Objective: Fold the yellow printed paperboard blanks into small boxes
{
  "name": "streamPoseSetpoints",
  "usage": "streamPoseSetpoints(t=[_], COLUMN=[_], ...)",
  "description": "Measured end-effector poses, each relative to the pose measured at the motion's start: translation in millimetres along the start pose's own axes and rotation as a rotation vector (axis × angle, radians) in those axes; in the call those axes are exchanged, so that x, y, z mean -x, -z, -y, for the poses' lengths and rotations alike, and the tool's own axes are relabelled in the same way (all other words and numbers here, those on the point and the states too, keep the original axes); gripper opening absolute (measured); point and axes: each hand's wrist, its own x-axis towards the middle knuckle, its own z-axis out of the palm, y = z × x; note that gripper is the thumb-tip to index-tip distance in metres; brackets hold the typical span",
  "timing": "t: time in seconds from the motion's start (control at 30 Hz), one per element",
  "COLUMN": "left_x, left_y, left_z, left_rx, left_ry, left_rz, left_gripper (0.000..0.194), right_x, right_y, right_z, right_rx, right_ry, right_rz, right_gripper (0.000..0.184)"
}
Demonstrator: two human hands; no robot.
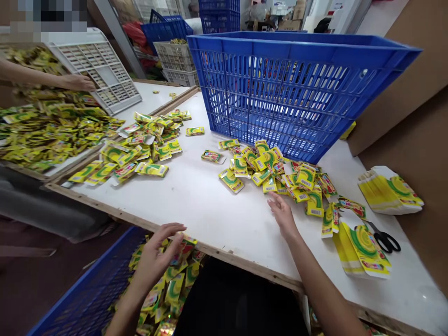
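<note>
Right hand [283,215], loosely curled and visibly empty, reaches the small cartons [306,177] heaped in front of the blue crate [250,84]; whether it touches one is unclear. Left hand [159,254], also empty and half-open, hovers farther from that crate, over the wooden edge [231,256]. Gripping cartons lightly by their sides should spare the open flaps.

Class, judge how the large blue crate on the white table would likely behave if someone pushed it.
The blue crate is probably stiff, given its ribbed lattice walls, and fairly light for its size, being full of slots. Pushed toward the small yellow packets heaped along its near side, it would likely shove some along.
</note>
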Motion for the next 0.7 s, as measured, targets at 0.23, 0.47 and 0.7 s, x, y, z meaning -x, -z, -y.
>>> streamPoseSetpoints(t=[0.23, 0.47, 0.7], left_x=[5.9, -15.3, -18.8], left_y=[-19.4, -129.8, -164.3], left_z=[-10.8, -45.8, -43.1], left_rx=[0.031, 0.608, 0.782], left_ry=[-0.026, 0.203, 0.257], left_rz=[-0.038, 0.291, 0.352], left_gripper=[0.024, 0.046, 0.049], right_x=[-4.2, 118.3, 144.2], right_y=[-15.3, -5.9, -5.9], right_z=[-0.7, -13.1, -8.9], right_rx=[-0.013, 0.478, 0.486], right_ry=[-0.02, 0.471, 0.512], right_rz=[0.033, 0.067, 0.19], right_gripper=[0.051, 0.045, 0.024])
